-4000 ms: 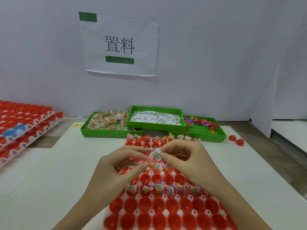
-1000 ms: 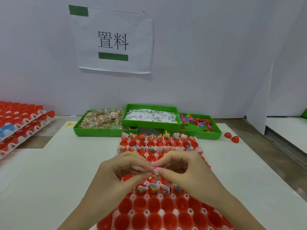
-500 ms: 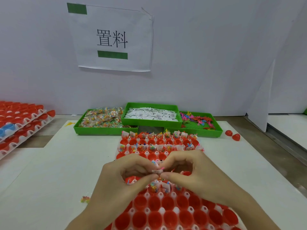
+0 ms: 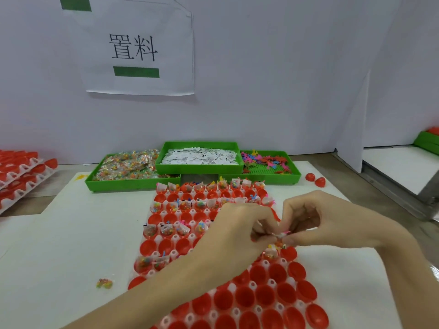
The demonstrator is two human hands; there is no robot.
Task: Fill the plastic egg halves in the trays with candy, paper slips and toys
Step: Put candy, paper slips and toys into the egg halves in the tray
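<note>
While both of your hands meet over the right side of the egg tray (image 4: 152, 273), you've got a small bundle (image 4: 282, 234) pinched between them: it looks like a paper slip with a pink toy bit, though it's too small to be sure. Your left hand (image 4: 234, 230) curls its fingers (image 4: 266, 239) onto the bundle from the left, and your right hand (image 4: 318, 220) pinches it from the right with thumb and forefinger, the other fingers tucked loosely.

The bundle lies roughly crosswise between your fingertips, and the red egg halves (image 4: 288, 254) it should go into sit directly beneath, just below your fingers, so I'd judge the coming move is a short drop straight down. Both hands are about equally near.

Far rows of the tray already hold fillings; the near rows are bare red cups. At the desk's far edge stand the three green bins: candy (image 4: 126, 166), paper slips (image 4: 199, 156), toys (image 4: 266, 161). One stray candy packet (image 4: 104, 283) lies on the desk left of the tray.
</note>
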